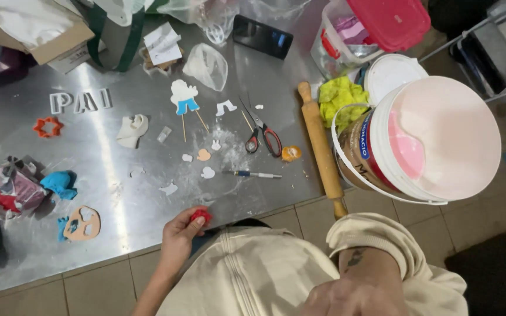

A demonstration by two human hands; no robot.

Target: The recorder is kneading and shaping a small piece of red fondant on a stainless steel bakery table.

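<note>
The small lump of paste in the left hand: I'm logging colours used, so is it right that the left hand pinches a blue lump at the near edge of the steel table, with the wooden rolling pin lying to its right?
Not quite: the head view shows the left hand pinching a small red lump of paste, not a blue one. The rest holds: it is at the near edge of the steel table, with the wooden rolling pin lying to its right.

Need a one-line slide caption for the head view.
Left hand pinches a red lump at the steel table edge, near scissors and a rolling pin.

Cake-decorating workshop, steel table (118, 193), rolling pin (321, 146)
</note>
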